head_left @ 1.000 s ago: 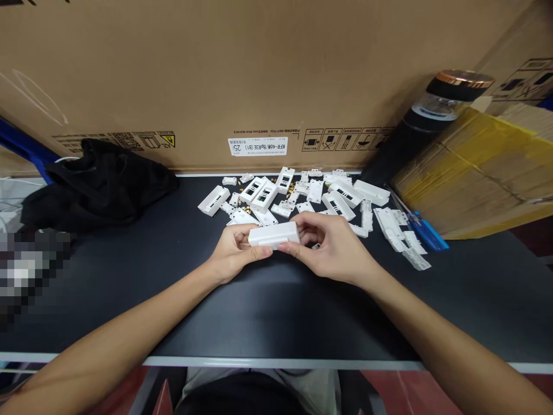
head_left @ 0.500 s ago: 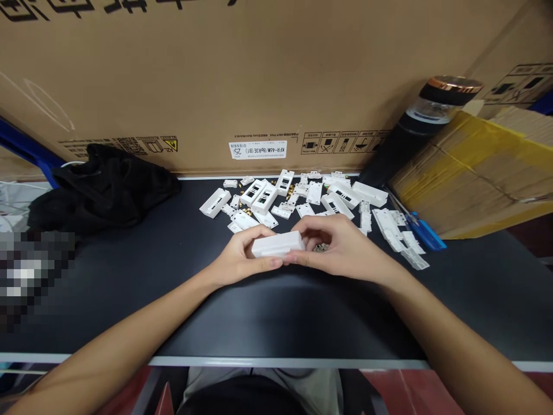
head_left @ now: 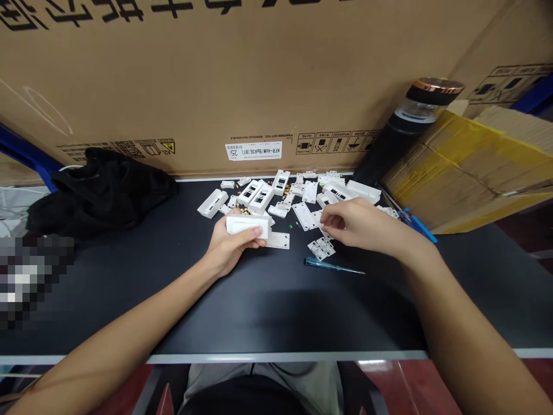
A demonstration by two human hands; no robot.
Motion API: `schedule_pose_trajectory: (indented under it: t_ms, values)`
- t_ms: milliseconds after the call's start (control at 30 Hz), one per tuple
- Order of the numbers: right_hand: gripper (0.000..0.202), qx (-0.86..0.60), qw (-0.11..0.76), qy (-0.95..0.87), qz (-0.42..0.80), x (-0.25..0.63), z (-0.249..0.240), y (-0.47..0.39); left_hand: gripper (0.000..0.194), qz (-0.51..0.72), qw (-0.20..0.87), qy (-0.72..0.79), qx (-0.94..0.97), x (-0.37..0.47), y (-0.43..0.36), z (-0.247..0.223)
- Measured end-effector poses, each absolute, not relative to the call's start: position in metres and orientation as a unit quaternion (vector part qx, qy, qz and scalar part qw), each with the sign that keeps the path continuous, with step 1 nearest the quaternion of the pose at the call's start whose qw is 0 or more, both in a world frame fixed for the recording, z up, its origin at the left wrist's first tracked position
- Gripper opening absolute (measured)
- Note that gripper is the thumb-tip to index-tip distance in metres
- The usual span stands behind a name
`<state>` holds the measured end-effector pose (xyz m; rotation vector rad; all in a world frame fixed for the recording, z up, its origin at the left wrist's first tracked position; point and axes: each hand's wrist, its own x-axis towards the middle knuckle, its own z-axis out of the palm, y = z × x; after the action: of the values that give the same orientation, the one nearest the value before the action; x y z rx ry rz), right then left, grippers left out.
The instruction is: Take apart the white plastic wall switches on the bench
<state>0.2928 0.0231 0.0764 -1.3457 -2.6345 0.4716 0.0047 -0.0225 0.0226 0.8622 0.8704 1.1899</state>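
Observation:
My left hand (head_left: 228, 245) is wrapped round a white plastic casing (head_left: 246, 226), thumb on its near face. Behind its fingers a flat white plate (head_left: 279, 240) lies on the dark table. My right hand (head_left: 349, 222) is over the right part of the pile of white parts (head_left: 305, 216), its thumb and forefinger curled together; whatever is between the fingertips is too small to make out. Just below it lie small white pieces (head_left: 322, 248) and a screwdriver with a clear blue handle (head_left: 317, 263). Open white housings (head_left: 261, 197) and small brass bits are scattered farther back.
A big cardboard box (head_left: 259, 75) stands along the table's back edge. Black cloth (head_left: 103, 190) lies at the left. A dark bottle (head_left: 389, 141) leans at the right, beside a taped carton (head_left: 475, 173) and blue-handled tools (head_left: 419, 223).
My hands have come apart. The left has moved leftward with the white casing; the right has let go of it and moved right over the parts. The screwdriver and nearby white pieces now show.

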Motion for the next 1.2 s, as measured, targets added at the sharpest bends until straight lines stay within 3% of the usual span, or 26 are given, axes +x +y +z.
schedule_pose_trajectory:
  t_ms: [267,633,1200]
  values:
    - [0.009,-0.408,0.137,-0.900,0.071,0.261,0.049,0.021,0.068,0.575,0.603,0.433,0.345,0.004,-0.017,0.022]
    - [0.022,-0.416,0.106,-0.903,-0.028,0.247,0.031,0.024,0.045,0.536,0.646,0.403,0.365,0.004,-0.024,0.024]
    - [0.022,-0.398,0.114,-0.910,-0.029,0.237,0.028,0.024,0.050,0.568,0.609,0.406,0.376,0.008,-0.026,0.025]
